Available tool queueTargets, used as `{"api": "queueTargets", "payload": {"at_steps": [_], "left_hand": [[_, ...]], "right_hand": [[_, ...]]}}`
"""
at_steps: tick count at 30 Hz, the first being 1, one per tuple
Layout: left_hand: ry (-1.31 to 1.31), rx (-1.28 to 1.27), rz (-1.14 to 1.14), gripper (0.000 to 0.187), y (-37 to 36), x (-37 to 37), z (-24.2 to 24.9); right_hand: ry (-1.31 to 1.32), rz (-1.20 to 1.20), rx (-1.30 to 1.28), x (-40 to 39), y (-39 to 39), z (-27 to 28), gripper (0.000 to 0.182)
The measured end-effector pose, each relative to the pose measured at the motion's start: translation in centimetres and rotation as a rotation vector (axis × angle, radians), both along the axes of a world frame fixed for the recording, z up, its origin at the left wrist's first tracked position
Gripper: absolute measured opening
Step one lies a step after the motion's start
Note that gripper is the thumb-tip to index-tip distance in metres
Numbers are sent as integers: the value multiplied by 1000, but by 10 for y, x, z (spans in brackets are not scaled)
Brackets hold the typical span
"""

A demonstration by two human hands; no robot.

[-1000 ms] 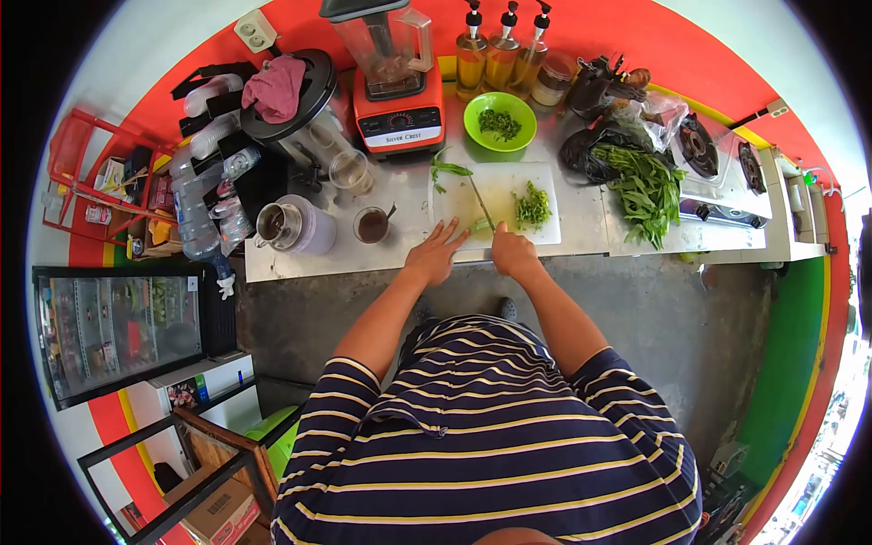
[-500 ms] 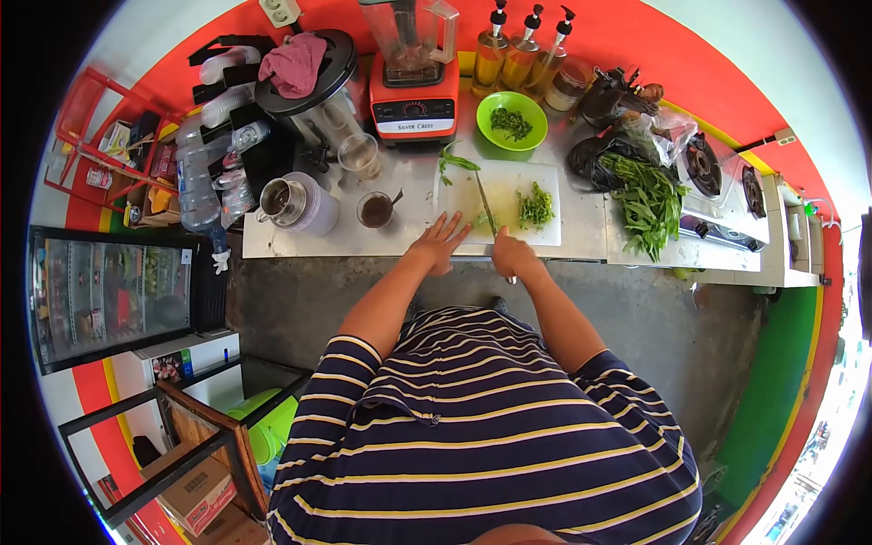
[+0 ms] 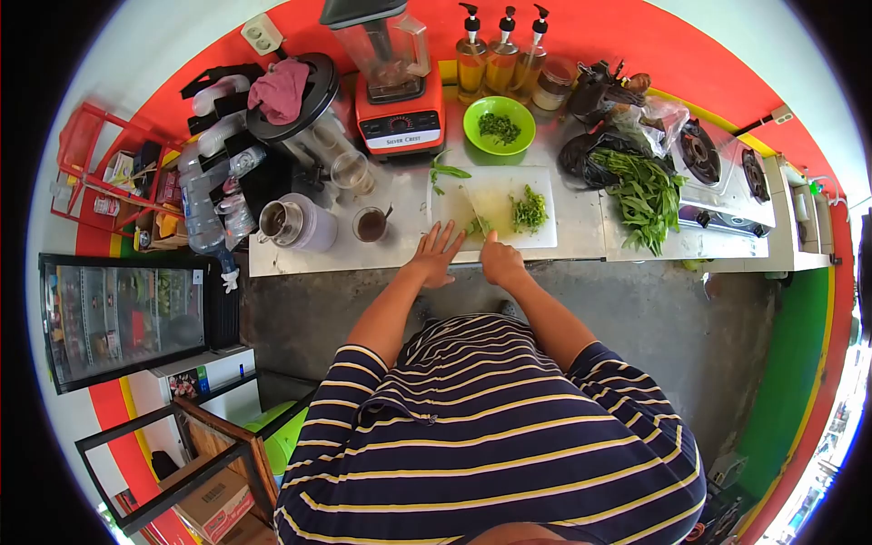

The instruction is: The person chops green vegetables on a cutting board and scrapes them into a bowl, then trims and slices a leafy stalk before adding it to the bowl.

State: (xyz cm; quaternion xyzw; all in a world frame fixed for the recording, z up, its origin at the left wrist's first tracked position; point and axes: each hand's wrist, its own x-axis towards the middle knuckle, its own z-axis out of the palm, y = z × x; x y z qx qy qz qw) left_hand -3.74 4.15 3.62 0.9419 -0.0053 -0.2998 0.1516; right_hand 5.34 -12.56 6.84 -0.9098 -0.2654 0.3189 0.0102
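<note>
My right hand [image 3: 501,261] is closed around the handle of a knife [image 3: 475,208], whose blade reaches up and left over the white cutting board [image 3: 536,176]. My left hand [image 3: 433,258] lies with fingers spread at the board's lower left corner. Between the hands, beside the blade, is a small bit of green leaves [image 3: 479,225]. A pile of chopped greens [image 3: 529,210] sits on the right half of the board. Uncut leafy stems [image 3: 447,171] rest over its upper left corner. Behind the board stands a green bowl [image 3: 522,145] holding chopped greens.
A red blender [image 3: 400,123], pump bottles [image 3: 501,65] and a jar [image 3: 553,84] stand along the back. On the left are a glass of dark liquid [image 3: 370,225], a plastic cup [image 3: 351,172] and a thermos [image 3: 304,223]. Leafy greens [image 3: 643,197] lie right, near a gas stove [image 3: 718,186].
The view has shifted slightly. The knife blade has changed its angle, now leaning further left. My left hand stays spread near the board's corner.
</note>
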Motion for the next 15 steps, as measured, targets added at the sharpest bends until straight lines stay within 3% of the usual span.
{"api": "queueTargets", "payload": {"at_steps": [15], "left_hand": [[63,105,18,122,-12,3,2]], "right_hand": [[50,32,93,15,13,9,45]]}}
